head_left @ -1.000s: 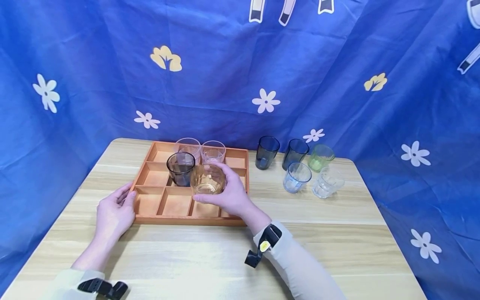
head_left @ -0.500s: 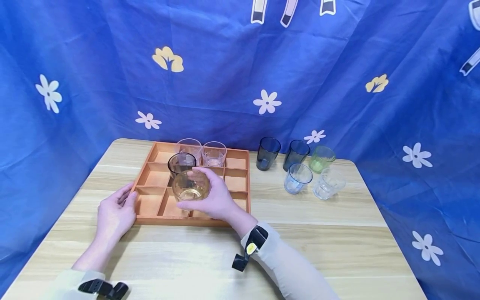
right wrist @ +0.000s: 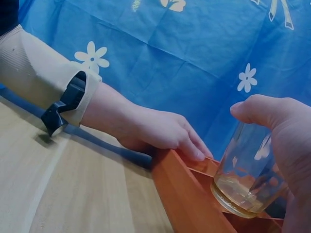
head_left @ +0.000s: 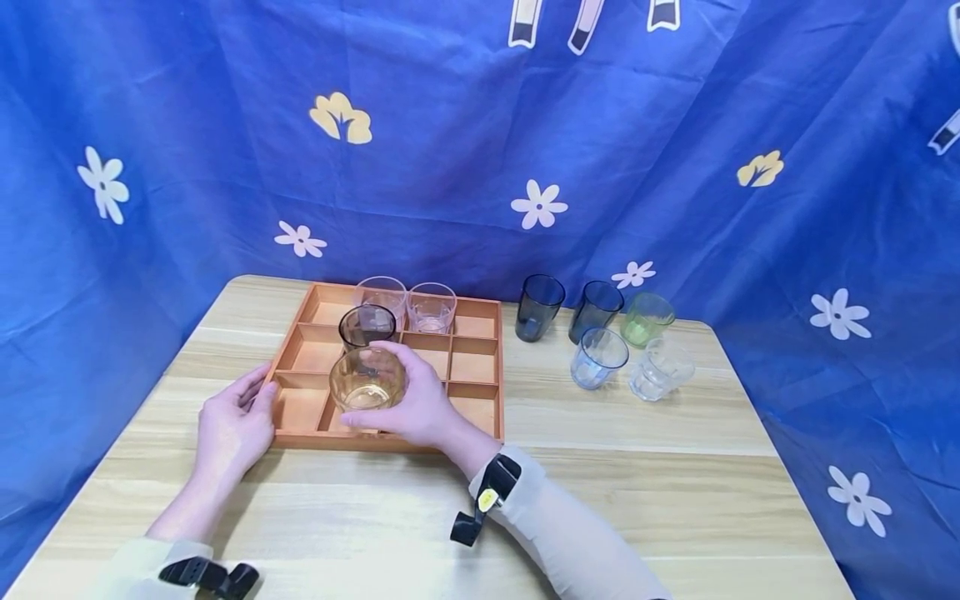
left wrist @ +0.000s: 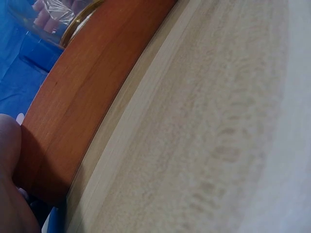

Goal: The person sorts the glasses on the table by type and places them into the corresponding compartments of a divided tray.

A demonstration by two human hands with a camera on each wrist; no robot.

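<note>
My left hand (head_left: 234,425) holds the front left corner of an orange-brown wooden tray (head_left: 420,443) divided into several compartments. In the left wrist view the tray's side wall (left wrist: 92,92) shows beside part of that hand (left wrist: 12,189). An amber glass (head_left: 356,385) is gripped upright in my right hand (head_left: 423,404), thumb on the near side. In the right wrist view the glass's base (right wrist: 235,201) looks slightly above the tray's front compartments. Behind it, in the middle row, stands a dark grey glass (head_left: 363,321), partly hidden. Two pale pink glasses (head_left: 382,290) stand in the back row.
Right of the tray, on the wooden table (head_left: 637,483), stand two tall dark glasses (head_left: 538,308), a green glass (head_left: 647,321), a light blue glass (head_left: 596,367) and a clear glass (head_left: 660,375). A blue patterned curtain (head_left: 450,125) hangs behind the table.
My right hand has carried the amber glass leftward and toward me, from beside the dark grey glass to in front of it. My left hand stays at the tray corner.
</note>
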